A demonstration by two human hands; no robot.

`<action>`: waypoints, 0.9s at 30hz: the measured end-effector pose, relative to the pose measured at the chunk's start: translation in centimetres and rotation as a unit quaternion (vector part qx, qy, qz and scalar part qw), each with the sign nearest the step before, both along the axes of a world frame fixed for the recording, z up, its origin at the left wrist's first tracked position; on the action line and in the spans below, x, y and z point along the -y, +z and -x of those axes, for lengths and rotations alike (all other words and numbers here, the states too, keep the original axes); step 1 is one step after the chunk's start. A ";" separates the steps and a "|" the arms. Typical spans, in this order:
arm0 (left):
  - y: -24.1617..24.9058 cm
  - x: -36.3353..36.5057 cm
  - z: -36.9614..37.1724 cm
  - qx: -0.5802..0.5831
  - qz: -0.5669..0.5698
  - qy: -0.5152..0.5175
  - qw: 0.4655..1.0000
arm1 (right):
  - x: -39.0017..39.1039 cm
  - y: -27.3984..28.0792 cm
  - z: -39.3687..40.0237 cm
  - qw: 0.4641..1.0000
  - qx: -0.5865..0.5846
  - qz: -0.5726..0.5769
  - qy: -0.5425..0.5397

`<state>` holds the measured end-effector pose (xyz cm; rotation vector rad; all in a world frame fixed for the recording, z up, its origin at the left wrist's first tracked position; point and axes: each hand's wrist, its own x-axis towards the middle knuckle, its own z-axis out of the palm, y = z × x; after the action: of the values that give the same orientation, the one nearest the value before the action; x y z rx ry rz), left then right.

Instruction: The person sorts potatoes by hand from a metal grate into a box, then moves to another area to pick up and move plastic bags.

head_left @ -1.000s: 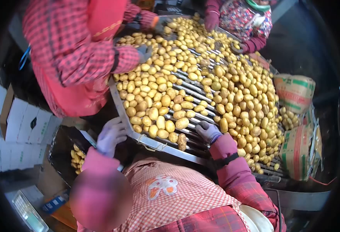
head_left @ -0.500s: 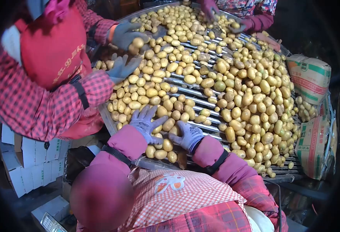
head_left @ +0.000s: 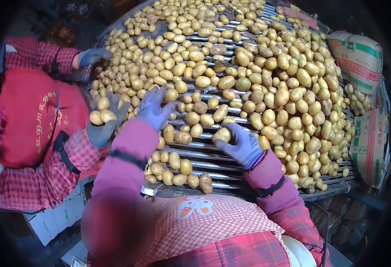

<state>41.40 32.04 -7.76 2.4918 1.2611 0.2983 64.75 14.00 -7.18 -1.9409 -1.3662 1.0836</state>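
My left hand [head_left: 154, 108], in a purple work glove, lies over the potatoes [head_left: 160, 66] on the left of the rollers with its fingers spread. A single potato [head_left: 170, 95] sits beside its fingertips. Between the thumb and fingers of my right hand [head_left: 241, 144], also gloved, is a yellow potato [head_left: 222, 135], held just above the metal rollers [head_left: 204, 155]. A few brown-skinned potatoes lie between my hands. Close to my body, a small group of potatoes [head_left: 174, 161] rests at the near end of the rollers.
At left, a co-worker's gloved hand [head_left: 104, 129] holds several potatoes, while their other hand [head_left: 95, 56] is at the table's far left edge. A large potato heap [head_left: 297, 102] covers the right side. Printed cartons [head_left: 355, 60] stand beyond it; white boxes [head_left: 57, 218] are below left.
My hands have moved apart, left hand up and leftward, right hand rightward and now closed on a potato. Bare rollers show between them. The view shifted; the far co-worker is out of sight.
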 end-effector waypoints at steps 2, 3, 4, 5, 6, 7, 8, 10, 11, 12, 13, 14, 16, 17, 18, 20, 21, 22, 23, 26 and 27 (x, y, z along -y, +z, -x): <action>0.1 2.7 2.0 0.056 -0.063 -0.017 0.996 | -0.6 0.6 -0.1 0.998 -0.032 0.012 -0.044; 1.0 4.8 2.7 0.033 -0.063 -0.012 0.997 | -0.3 -0.2 -0.2 0.998 -0.006 -0.012 -0.067; 1.8 7.0 3.3 0.011 -0.064 -0.003 0.998 | -0.3 -0.7 -0.4 0.997 -0.017 -0.019 -0.072; 1.4 9.1 4.6 -0.050 -0.015 0.018 0.998 | -0.3 -1.2 -0.3 0.996 -0.029 -0.024 -0.076; 1.3 10.5 5.4 -0.080 0.010 0.030 0.996 | -0.6 -1.5 -0.1 0.997 -0.030 -0.025 -0.072; 1.6 11.9 6.0 -0.111 0.035 0.042 0.992 | -0.8 -1.7 0.0 0.994 -0.036 -0.043 -0.092; 1.8 13.2 6.2 -0.120 0.035 0.004 0.992 | -0.7 -1.9 0.2 0.991 -0.041 -0.057 -0.113; 2.0 14.3 5.6 -0.130 0.036 -0.030 0.990 | -1.3 -1.8 0.1 0.989 -0.049 -0.061 -0.124; 1.9 14.6 5.1 -0.120 0.045 -0.083 0.988 | -1.4 -2.3 0.0 0.990 -0.030 -0.061 -0.126; 1.8 14.9 4.5 -0.109 0.054 -0.138 0.983 | -1.7 -2.2 0.2 0.990 -0.033 -0.062 -0.122; 1.6 15.0 3.6 -0.110 0.053 -0.136 0.983 | -1.8 -2.1 0.3 0.990 -0.030 -0.058 -0.128; 1.4 14.8 2.6 -0.110 0.064 -0.153 0.980 | -1.8 -2.0 0.3 0.989 -0.027 -0.053 -0.134; 1.2 14.5 1.0 -0.046 0.089 -0.182 0.978 | -1.8 -2.1 0.2 0.988 -0.051 -0.057 -0.137; 0.8 14.6 0.2 -0.049 0.090 -0.182 0.978 | -1.9 -2.2 0.2 0.985 -0.076 -0.062 -0.140; 0.4 14.4 -0.7 0.070 0.184 -0.172 0.965 | -1.9 -2.3 0.2 0.985 -0.080 -0.063 -0.142; 0.5 13.6 -1.7 0.190 0.215 -0.181 0.941 | -1.8 -3.0 -0.2 0.990 -0.004 -0.064 -0.128; -0.4 13.4 -1.2 0.176 0.121 -0.164 0.963 | -1.8 -3.6 -0.5 0.990 0.005 -0.068 -0.121; -0.3 12.7 -0.6 0.136 0.083 -0.116 0.980 | -1.9 -3.8 -0.3 0.985 -0.064 -0.078 -0.139; -0.2 12.1 0.1 0.095 0.044 -0.063 0.992 | -2.1 -3.8 0.0 0.976 -0.133 -0.084 -0.152; -1.2 10.8 2.3 0.015 -0.045 0.096 0.994 | -2.2 -3.8 -0.2 0.980 -0.114 -0.093 -0.137; -1.6 10.2 2.8 -0.013 -0.049 0.127 0.991 | -2.3 -3.7 -0.4 0.985 -0.074 -0.092 -0.128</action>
<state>38.59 21.89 -9.32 2.4216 1.6146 0.3987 65.17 16.27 -10.88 -1.8041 -1.0630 0.9244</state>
